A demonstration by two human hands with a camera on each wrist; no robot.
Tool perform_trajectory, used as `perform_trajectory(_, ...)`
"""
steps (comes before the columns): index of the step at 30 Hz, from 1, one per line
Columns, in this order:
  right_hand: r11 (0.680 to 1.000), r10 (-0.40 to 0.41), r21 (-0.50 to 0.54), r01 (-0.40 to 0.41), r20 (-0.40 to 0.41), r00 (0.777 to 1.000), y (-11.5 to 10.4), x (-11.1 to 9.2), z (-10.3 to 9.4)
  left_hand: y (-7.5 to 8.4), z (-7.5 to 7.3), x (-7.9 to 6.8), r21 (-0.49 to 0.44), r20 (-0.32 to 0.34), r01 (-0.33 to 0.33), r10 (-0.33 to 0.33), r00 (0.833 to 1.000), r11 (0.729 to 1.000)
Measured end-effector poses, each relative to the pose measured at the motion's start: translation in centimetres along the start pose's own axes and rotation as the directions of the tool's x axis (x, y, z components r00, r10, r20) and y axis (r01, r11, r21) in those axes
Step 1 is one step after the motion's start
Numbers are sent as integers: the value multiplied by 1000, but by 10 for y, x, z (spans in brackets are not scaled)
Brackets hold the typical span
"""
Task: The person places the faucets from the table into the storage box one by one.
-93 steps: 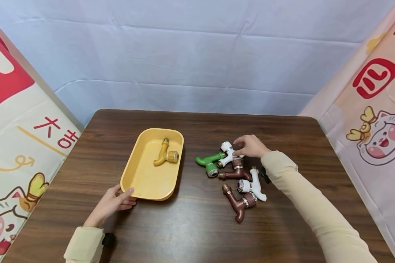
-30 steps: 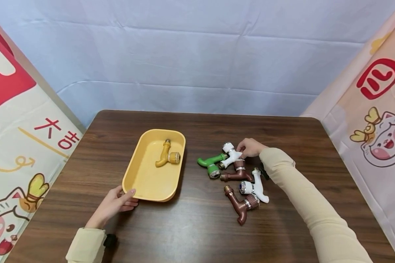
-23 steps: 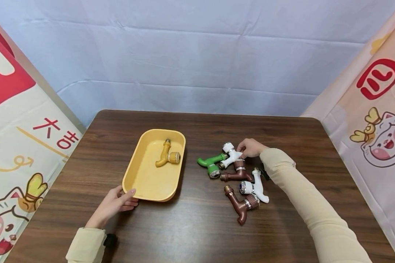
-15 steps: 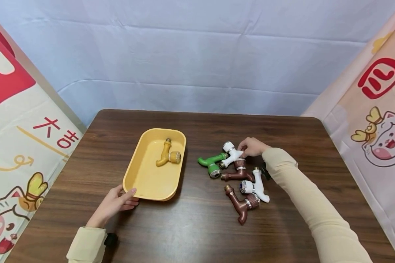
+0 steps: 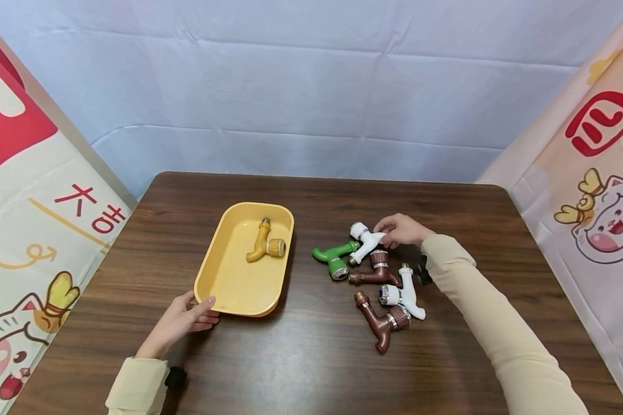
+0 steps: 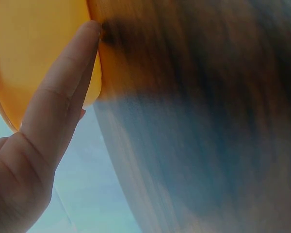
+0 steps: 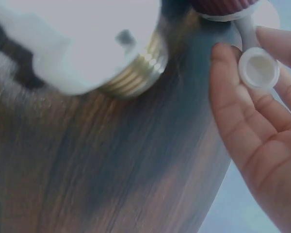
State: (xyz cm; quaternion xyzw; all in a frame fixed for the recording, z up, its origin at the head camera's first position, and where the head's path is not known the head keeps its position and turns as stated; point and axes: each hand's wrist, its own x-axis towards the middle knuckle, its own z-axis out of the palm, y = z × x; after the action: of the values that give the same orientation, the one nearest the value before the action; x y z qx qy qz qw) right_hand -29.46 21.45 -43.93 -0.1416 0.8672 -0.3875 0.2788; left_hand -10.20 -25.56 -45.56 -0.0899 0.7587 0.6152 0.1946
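My left hand (image 5: 179,323) grips the near left corner of a yellow tray (image 5: 201,271), thumb over the rim and fingers beneath it outside. Inside the tray lies a yellow tap (image 5: 260,245). At the far side of a cluster of taps, my right hand (image 5: 402,229) pinches the spout end of a white tap (image 5: 366,243). The right wrist view has that white spout (image 7: 259,69) between thumb and fingers. A green tap (image 5: 333,253) lies to its left, and a brown tap (image 5: 375,275) sits just nearer, its ribbed knob close under the white one.
Nearer on the brown wooden table (image 5: 301,369) lie a second white tap (image 5: 406,294) and a second brown tap (image 5: 378,328), touching in the head view. Pale cloth (image 5: 301,86) hangs behind the table, with printed banners at both sides.
Earlier my right hand hovered over the far white tap with fingers apart; it then came down and pinched the spout. Just now, hand and spout shifted slightly away and right. The left hand stayed.
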Motion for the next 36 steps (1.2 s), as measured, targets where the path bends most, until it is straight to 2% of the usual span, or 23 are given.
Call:
perform_trajectory(5, 995, -15, 97, 16, -10, 1000, -4, -5, -1, 0, 0, 0, -2, 1, -3, 3, 1000, 1000)
perform_trajectory(10, 993, -19, 117, 21, -18, 1000, -5, -6, -1, -1, 1, -1, -1, 0, -4, 4, 1000, 1000)
perform_trajectory(18, 976, -23, 211, 45, -102, 995, -2, -5, 3, 0, 2, -3, 0, -5, -4, 4, 1000, 1000)
perform_trajectory(23, 970, -21, 236, 57, -152, 988, -6, -9, 6, 1, 2, -3, 3, -9, 0, 0, 1000, 1000)
perform_trajectory(36, 971, -28, 220, 93, -282, 959, -6, -16, 13, 1, 3, -4, -1, -6, 3, -3, 1000, 1000)
